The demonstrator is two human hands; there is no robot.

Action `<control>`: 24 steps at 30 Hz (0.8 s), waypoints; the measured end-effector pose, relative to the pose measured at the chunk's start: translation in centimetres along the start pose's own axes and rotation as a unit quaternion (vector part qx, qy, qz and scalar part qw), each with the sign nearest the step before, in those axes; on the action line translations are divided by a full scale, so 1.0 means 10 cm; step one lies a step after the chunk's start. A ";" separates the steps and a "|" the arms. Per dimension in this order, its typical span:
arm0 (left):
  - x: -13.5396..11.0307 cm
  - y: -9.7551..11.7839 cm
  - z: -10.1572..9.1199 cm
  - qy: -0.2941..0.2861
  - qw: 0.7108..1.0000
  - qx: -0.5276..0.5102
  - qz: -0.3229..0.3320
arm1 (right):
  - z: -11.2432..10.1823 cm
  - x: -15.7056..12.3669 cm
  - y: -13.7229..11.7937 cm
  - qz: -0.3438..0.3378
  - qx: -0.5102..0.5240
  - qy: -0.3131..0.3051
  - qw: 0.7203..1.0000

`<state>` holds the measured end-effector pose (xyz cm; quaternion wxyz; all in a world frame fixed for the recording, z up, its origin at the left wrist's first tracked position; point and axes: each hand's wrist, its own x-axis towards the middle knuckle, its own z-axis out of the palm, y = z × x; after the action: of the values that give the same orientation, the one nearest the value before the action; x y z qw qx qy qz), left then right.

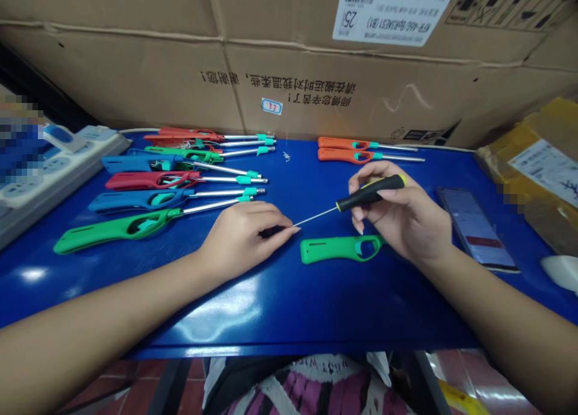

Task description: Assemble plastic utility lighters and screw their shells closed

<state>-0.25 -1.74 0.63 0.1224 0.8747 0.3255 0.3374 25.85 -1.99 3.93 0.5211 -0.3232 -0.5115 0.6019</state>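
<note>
Screwdriver (371,193), one: black handle with yellow trim, thin metal shaft; gripped in right hand (418,225), slanting down leftward above worktop (316,309), tip end hidden at pinched fingertips of left hand (244,237).

Gas lighter (334,250), one: green body, narrow dark slot, teal part within trigger opening; lying lengthwise, far end hidden behind right hand.

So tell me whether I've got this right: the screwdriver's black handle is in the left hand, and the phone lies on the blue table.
Wrong hand: the head view shows the screwdriver's black handle in the right hand. The phone does lie on the blue table.
</note>
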 end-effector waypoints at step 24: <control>0.00 0.03 0.01 -0.023 0.999 -0.043 0.001 | 0.07 -0.06 0.02 -0.083 -0.102 -0.041 0.990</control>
<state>-0.02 -1.93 0.65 0.1673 0.8767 0.3067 0.3308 25.27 -2.79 3.82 0.5122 -0.3060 -0.6163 0.5140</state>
